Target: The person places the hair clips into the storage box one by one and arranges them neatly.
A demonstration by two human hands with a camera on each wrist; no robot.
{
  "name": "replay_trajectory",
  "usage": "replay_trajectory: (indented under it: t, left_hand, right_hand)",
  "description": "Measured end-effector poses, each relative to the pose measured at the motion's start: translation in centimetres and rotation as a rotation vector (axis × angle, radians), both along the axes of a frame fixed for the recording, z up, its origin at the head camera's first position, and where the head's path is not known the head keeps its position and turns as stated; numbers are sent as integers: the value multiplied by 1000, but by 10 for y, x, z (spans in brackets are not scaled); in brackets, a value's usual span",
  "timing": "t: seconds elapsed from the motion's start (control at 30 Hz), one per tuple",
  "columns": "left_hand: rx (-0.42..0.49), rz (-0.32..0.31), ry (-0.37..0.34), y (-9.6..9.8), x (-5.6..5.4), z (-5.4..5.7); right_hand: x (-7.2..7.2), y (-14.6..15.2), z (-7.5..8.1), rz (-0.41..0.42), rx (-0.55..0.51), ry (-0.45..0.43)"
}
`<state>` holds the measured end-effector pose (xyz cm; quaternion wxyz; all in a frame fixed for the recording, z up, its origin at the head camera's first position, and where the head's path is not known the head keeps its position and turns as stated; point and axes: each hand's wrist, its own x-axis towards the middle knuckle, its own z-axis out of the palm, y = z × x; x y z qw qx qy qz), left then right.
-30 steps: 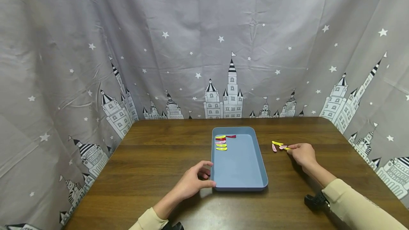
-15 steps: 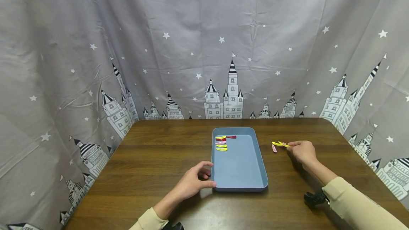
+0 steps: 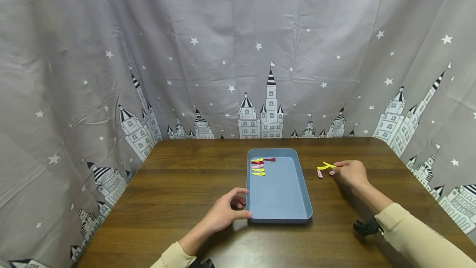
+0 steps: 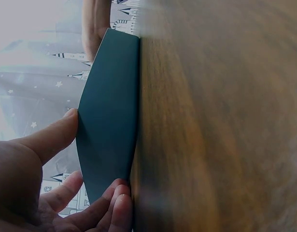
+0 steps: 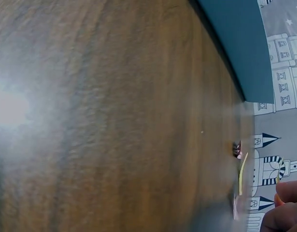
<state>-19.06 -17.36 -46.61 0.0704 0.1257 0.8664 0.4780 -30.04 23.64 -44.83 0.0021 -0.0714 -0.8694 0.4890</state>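
Observation:
My right hand [image 3: 351,173] pinches one end of a yellow snap hair clip [image 3: 329,165], held over the table to the right of the tray. Under and around it lie another yellow clip [image 3: 322,168] and two pink clips, one on the left [image 3: 320,173] and one close to the fingertips [image 3: 332,172]. My left hand [image 3: 226,211] touches the blue-grey tray [image 3: 280,197] at its near left corner, thumb at the rim and fingertips against the outer side wall [image 4: 109,106]. Inside the tray, several clips form a column at the upper left; a red clip [image 3: 269,159] starts beside it.
The wooden table [image 3: 186,173] carries the tray near its middle. A grey curtain [image 3: 208,53] printed with castles and stars hangs behind and along both sides. A dark strap device [image 3: 366,227] sits at the right wrist.
The right hand has drawn a yellow clip up off the small pile, uncovering the pink clip beneath it. The left hand and the tray have stayed in place.

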Motion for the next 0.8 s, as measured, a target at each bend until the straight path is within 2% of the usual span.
replay_trajectory:
  t: [0.27, 0.5, 0.8]
  left_hand:
    - [2, -3, 1, -1, 0, 0]
    - [3, -4, 5, -1, 0, -2]
    - [6, -5, 4, -1, 0, -2]
  right_hand:
    - [-5, -8, 8, 20, 26, 54]
    - [-9, -22, 19, 40, -19, 30]
    - [-14, -41, 33, 99, 35, 43]
